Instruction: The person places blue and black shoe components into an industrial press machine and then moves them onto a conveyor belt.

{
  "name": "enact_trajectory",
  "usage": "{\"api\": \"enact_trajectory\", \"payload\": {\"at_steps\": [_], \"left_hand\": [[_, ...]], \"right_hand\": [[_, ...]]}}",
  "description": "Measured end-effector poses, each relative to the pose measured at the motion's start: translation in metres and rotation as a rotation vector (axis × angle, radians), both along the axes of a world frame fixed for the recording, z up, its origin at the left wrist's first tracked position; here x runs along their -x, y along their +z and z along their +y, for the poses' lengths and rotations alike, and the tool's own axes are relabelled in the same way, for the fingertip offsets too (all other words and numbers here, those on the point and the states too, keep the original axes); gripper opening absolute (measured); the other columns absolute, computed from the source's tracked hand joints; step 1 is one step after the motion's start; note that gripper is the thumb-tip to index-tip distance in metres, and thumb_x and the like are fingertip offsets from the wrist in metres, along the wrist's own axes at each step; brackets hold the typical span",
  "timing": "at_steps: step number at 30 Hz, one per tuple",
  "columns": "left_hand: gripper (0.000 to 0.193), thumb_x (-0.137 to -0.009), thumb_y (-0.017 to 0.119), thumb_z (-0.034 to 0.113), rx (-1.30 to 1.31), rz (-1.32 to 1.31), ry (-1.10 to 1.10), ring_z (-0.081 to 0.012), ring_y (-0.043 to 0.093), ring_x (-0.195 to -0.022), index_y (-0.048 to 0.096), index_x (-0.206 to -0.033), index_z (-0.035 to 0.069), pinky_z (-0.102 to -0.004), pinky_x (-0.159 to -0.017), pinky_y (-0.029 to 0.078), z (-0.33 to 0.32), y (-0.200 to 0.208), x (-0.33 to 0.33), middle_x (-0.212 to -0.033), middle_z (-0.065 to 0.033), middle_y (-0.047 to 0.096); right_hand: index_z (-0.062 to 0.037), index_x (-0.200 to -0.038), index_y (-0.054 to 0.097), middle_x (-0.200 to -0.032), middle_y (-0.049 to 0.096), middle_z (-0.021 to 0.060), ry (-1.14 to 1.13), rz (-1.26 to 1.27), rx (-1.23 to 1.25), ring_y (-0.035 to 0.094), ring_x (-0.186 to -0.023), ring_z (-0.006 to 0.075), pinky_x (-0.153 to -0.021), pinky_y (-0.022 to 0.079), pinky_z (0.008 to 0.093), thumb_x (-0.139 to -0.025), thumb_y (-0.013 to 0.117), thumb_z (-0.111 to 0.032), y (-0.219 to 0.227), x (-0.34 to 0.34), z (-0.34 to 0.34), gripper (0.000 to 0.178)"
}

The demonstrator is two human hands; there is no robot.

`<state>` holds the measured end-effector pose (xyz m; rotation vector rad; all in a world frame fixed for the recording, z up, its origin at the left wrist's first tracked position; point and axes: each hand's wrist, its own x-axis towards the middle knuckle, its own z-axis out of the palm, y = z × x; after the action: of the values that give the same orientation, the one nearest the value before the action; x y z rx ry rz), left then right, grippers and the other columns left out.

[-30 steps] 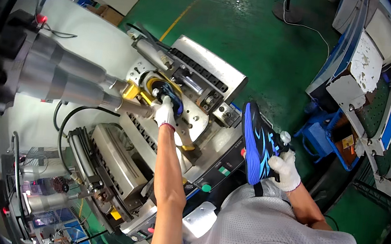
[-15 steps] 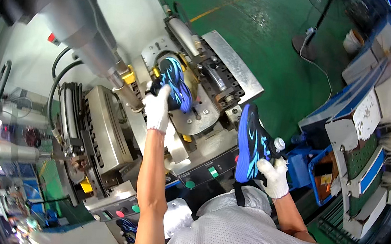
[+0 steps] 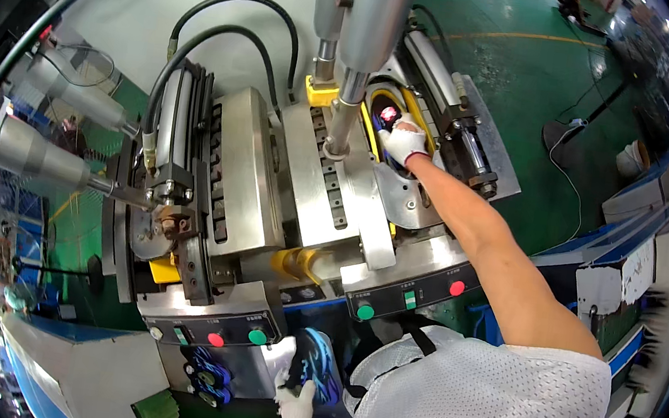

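My right hand [image 3: 403,141], in a white glove, grips a dark shoe [image 3: 386,115] that sits in the yellow-edged cradle of the press [image 3: 412,202]. Most of that shoe is covered by the hand and the cradle; a red and white patch shows inside it. Low in front of the machine, my left hand [image 3: 294,411], also gloved, is closed on the near end of a black and blue shoe [image 3: 317,366]. More blue and black shoes [image 3: 207,375] lie beside and below it.
Above the press hang thick metal cylinders [image 3: 373,30] with a rod [image 3: 345,118]. Left of them stands a second station with a metal block [image 3: 250,182] and black hoses [image 3: 243,31]. Control panels [image 3: 416,290] with red and green buttons line the front. A fan stand [image 3: 565,137] is at right.
The view has turned left. My left hand has moved from the press down to the front, holding a shoe there. My right hand has brought its shoe from beside me into the cradle.
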<state>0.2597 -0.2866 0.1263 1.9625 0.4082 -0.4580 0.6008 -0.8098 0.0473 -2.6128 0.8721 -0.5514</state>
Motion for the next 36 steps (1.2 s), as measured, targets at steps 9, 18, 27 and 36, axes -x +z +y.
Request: {"api": "enact_trajectory", "payload": {"at_steps": [9, 18, 27, 36], "left_hand": [[0.077, -0.091, 0.073, 0.039, -0.723, 0.107, 0.682, -0.0434, 0.052, -0.132, 0.044, -0.140, -0.013, -0.0453, -0.112, 0.041, 0.091, -0.218, 0.190, -0.141, -0.0260, 0.056], [0.080, -0.099, 0.050, 0.062, -0.625, 0.360, 0.624, -0.0461, 0.058, -0.125, 0.058, -0.127, -0.013, -0.0519, -0.103, 0.047, 0.046, -0.186, 0.145, -0.134, -0.0324, 0.059], [0.065, -0.091, 0.072, 0.009, -0.098, -0.230, 0.723, -0.0340, 0.057, -0.131, 0.043, -0.147, -0.003, -0.0422, -0.111, 0.045, 0.096, -0.124, 0.207, -0.139, -0.0230, 0.056], [0.077, -0.079, 0.080, 0.007, -0.362, -0.213, 0.770, -0.0420, 0.042, -0.138, 0.040, -0.144, -0.005, -0.0467, -0.119, 0.032, 0.105, -0.206, 0.225, -0.146, -0.0270, 0.042]], "right_hand": [[0.0018, -0.108, 0.073, -0.113, 0.071, 0.0296, 0.240, 0.219, -0.054, 0.069, -0.111, 0.0403, -0.097, 0.052, 0.0467, -0.084, 0.059, -0.060, 0.015, -0.021, 0.005, 0.068], [0.0019, -0.157, 0.035, -0.156, 0.047, 0.0204, 0.646, -0.284, -0.367, 0.047, -0.141, 0.0301, -0.118, 0.037, 0.0404, -0.096, 0.070, -0.016, 0.125, 0.202, 0.198, 0.073], [0.0074, -0.156, 0.028, -0.164, 0.019, 0.0331, 1.014, 0.353, 0.382, 0.017, -0.152, 0.0534, -0.126, 0.015, 0.0552, -0.075, 0.082, -0.023, -0.013, 0.301, 0.285, 0.103], [0.0042, -0.152, 0.034, -0.152, 0.041, 0.0298, 1.381, 0.707, -0.315, 0.040, -0.144, 0.0437, -0.120, 0.035, 0.0441, -0.080, 0.081, -0.028, -0.087, 0.446, 0.535, 0.091]]}}
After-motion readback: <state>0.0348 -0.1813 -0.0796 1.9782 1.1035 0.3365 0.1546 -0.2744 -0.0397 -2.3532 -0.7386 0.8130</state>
